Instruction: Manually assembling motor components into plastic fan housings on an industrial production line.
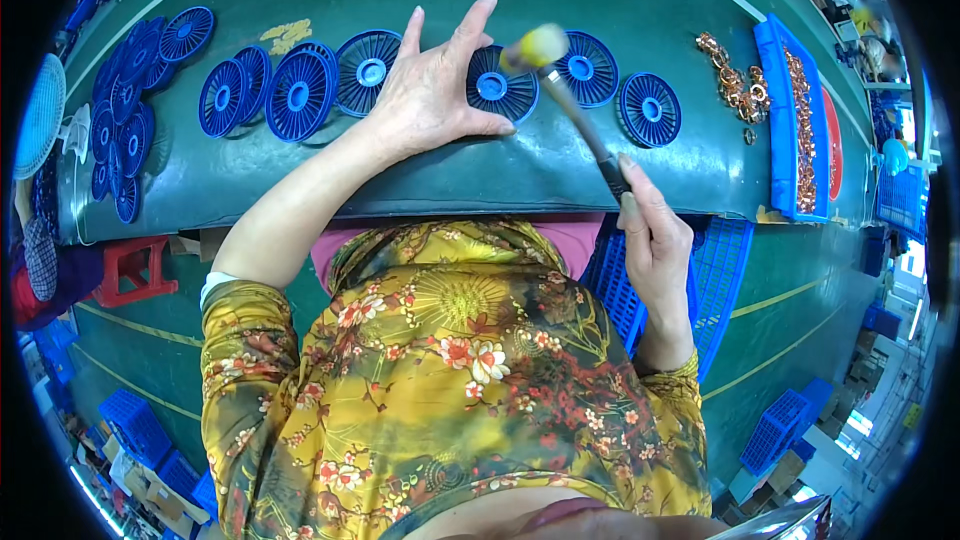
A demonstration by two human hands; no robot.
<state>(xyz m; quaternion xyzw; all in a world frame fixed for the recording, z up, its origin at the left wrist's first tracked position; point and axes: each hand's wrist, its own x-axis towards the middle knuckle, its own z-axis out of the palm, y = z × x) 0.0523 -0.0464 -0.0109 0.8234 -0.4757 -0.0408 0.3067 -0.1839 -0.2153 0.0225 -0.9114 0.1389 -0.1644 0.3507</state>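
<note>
My right hand (657, 235) grips the dark lower end of a mallet (583, 130). The mallet's head, yellow and whitish, hangs over the table near a blue spoked plastic wheel (520, 100), partly covering it. At that wheel's left side is my left hand (430, 95), fingers spread wide. Its thumb reaches to the wheel's near rim, while the other fingers point away toward the far side. Another blue wheel (368, 72) lies just left of this hand. To the right of the mallet are two similar wheels (588, 68) with pale blue round hubs.
More blue wheels (298, 95) lie at left, with a heap (125, 110) at the far left. Right of them all, copper-coloured rings (740, 90) lie loose beside a blue tray (775, 130) of similar parts. A blue crate (720, 285) stands below the table edge (440, 208). Someone's sleeve (40, 260) shows at far left.
</note>
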